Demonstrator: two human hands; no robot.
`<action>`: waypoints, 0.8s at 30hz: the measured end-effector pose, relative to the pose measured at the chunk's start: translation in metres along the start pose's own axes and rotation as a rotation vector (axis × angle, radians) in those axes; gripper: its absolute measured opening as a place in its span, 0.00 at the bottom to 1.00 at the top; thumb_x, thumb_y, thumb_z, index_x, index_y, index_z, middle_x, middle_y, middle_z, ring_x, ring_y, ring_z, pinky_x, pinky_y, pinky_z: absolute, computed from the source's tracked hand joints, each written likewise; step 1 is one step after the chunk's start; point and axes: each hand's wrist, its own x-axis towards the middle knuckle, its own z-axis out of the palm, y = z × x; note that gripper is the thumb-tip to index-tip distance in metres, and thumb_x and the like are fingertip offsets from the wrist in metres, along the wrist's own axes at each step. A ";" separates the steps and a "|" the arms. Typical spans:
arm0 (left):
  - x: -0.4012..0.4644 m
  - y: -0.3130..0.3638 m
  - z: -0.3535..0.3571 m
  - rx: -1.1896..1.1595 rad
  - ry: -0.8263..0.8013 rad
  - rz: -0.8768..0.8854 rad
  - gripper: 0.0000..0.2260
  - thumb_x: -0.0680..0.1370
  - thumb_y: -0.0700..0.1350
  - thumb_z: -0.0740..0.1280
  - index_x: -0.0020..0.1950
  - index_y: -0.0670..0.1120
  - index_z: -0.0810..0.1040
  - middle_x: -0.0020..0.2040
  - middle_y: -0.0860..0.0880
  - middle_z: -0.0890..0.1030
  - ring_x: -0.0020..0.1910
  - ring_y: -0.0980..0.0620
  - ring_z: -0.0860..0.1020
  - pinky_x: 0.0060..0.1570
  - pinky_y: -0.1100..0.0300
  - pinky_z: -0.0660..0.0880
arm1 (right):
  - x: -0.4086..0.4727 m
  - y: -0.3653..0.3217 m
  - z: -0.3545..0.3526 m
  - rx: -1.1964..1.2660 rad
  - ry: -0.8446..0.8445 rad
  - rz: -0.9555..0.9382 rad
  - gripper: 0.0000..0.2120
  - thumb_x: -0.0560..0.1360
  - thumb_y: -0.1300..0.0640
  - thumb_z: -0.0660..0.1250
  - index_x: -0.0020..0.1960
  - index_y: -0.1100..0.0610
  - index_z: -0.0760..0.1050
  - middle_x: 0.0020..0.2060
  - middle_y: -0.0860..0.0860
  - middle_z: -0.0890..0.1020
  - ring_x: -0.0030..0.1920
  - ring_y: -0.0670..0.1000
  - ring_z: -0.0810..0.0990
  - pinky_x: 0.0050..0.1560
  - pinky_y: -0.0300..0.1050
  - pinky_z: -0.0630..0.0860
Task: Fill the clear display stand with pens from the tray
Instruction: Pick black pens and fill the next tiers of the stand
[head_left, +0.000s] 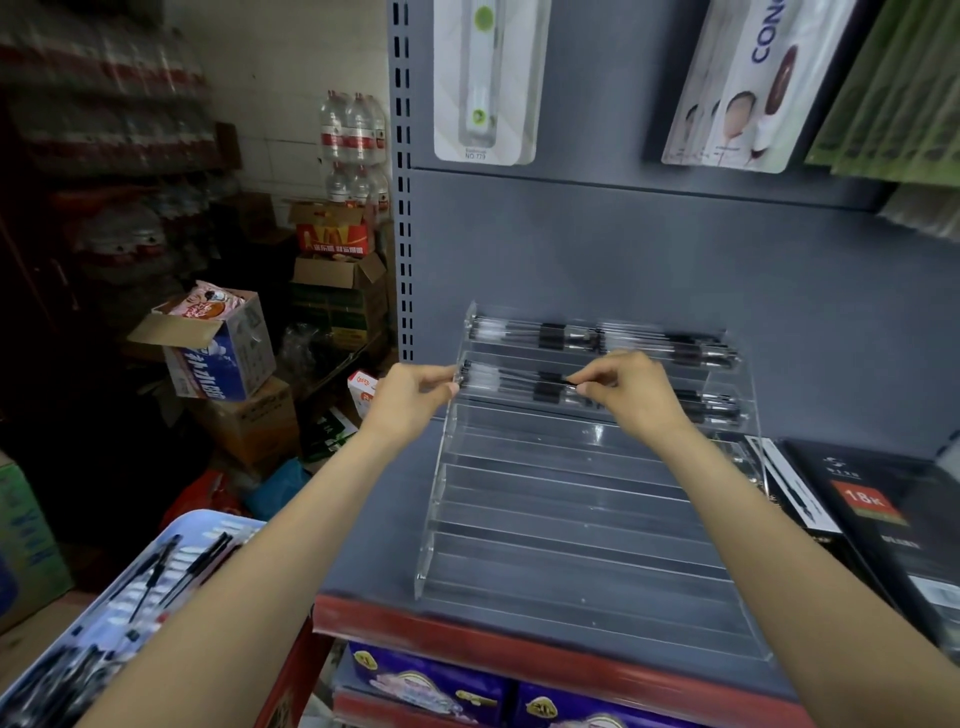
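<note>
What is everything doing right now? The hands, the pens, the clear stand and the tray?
Left hand: pinching the left end of the pens on the second step.
Right hand: pinching the same pens near their middle.
Pens in hand: lying flat on the second step.
Clear display stand: upright on the shelf, top two steps filled, lower steps bare.
Tray: holds loose pens.
Cardboard box: flaps open.
</note>
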 end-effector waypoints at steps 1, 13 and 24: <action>0.000 0.001 0.000 0.004 0.002 -0.005 0.16 0.77 0.42 0.66 0.65 0.44 0.75 0.63 0.46 0.77 0.62 0.50 0.75 0.65 0.49 0.71 | 0.000 -0.001 -0.001 -0.001 -0.010 0.001 0.07 0.74 0.64 0.68 0.51 0.59 0.82 0.48 0.54 0.82 0.43 0.47 0.76 0.50 0.36 0.69; -0.008 0.014 0.011 0.450 -0.022 0.282 0.19 0.79 0.36 0.58 0.69 0.49 0.70 0.59 0.46 0.70 0.50 0.53 0.72 0.56 0.64 0.68 | 0.005 -0.009 -0.007 -0.090 -0.124 -0.046 0.10 0.76 0.63 0.66 0.54 0.56 0.82 0.49 0.54 0.83 0.45 0.46 0.75 0.44 0.26 0.63; 0.005 0.018 0.010 0.516 -0.069 0.220 0.18 0.78 0.31 0.56 0.63 0.46 0.76 0.59 0.42 0.70 0.55 0.44 0.74 0.57 0.65 0.65 | 0.008 -0.005 -0.014 -0.074 -0.117 -0.008 0.09 0.76 0.63 0.65 0.52 0.56 0.82 0.50 0.52 0.84 0.46 0.44 0.75 0.46 0.29 0.66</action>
